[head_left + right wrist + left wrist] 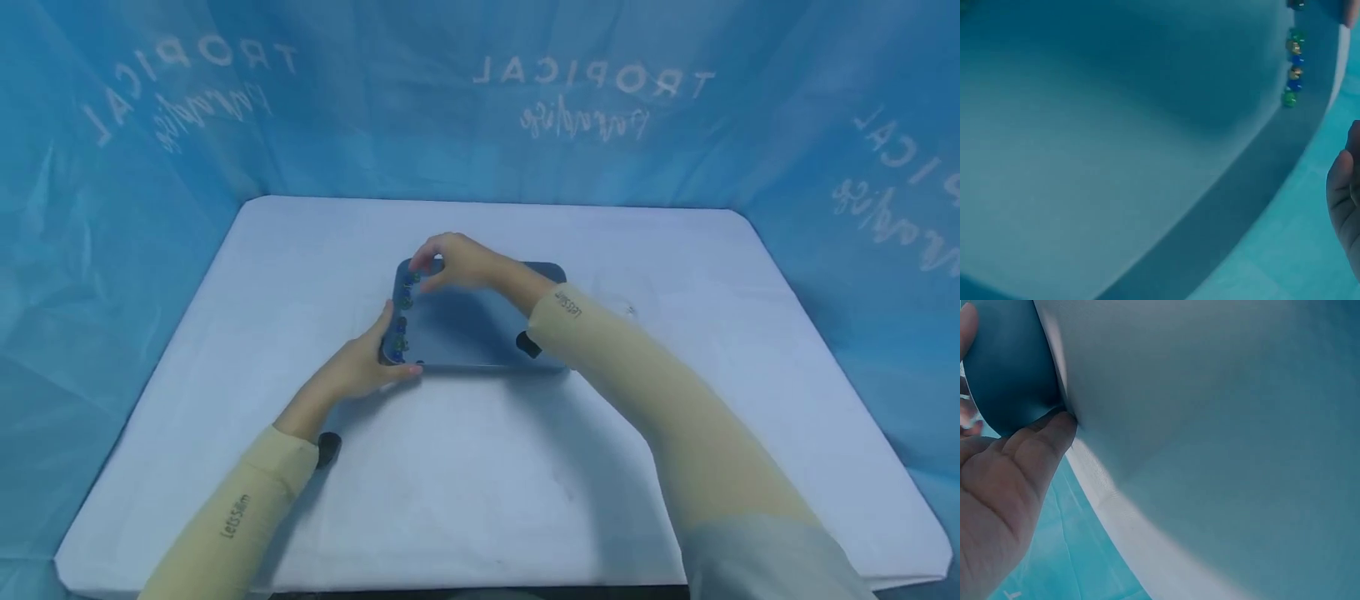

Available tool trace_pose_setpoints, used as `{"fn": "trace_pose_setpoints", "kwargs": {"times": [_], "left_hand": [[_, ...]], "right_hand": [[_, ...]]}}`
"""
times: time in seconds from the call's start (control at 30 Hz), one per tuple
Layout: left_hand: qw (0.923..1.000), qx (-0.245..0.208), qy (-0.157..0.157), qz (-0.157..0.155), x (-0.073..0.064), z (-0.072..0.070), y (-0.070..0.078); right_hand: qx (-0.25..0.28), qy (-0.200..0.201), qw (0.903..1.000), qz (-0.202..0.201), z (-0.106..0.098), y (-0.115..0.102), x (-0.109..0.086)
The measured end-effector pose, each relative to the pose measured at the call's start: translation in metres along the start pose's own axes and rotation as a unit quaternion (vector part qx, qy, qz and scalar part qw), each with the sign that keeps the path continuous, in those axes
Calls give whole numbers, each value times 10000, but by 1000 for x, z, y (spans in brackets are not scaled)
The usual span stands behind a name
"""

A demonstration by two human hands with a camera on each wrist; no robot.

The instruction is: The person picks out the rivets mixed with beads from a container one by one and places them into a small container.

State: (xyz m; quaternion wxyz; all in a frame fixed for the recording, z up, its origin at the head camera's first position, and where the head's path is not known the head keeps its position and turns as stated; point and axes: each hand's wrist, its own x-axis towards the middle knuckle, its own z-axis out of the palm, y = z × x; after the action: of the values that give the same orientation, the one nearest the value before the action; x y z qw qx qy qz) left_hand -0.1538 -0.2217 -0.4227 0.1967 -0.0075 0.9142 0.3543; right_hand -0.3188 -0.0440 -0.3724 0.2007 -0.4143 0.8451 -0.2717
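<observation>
A blue-grey rectangular tray (472, 329) is in the middle of the table in the head view. Small shiny marbles (402, 325), green, blue and gold, lie in a line along its left wall; the right wrist view shows several of these marbles (1295, 72) close up. My left hand (363, 362) grips the tray's near left corner, thumb along the front rim and fingers against the left side. Over the far left part of the tray is my right hand (461, 262), fingers bent and thumb apart, with nothing visible between them.
A white table (450, 483) surrounds the tray. Blue printed sheeting (420, 125) stands behind it and at both sides. Right of the tray is a faint clear object (628, 308), too indistinct to name. Dark wrist devices (328, 448) show beside the sleeves.
</observation>
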Motion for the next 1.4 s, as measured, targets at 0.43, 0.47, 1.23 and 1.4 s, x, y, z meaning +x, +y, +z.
{"fn": "trace_pose_setpoints", "kwargs": {"times": [0.43,0.47,1.23,1.4], "left_hand": [[9997,-141,179,33,-2,0,-1],[9997,-146,186,34,-3,0,-1],[9996,-135,218,78,-3,1,-1],[9997,-110,212,95,-3,1,-1]], "right_hand": [[-912,-47,9951,392,24,15,38],[-987,-38,9944,377,25,16,40],[-1549,39,9878,163,39,22,43],[-1702,102,9853,-67,40,24,46]]}}
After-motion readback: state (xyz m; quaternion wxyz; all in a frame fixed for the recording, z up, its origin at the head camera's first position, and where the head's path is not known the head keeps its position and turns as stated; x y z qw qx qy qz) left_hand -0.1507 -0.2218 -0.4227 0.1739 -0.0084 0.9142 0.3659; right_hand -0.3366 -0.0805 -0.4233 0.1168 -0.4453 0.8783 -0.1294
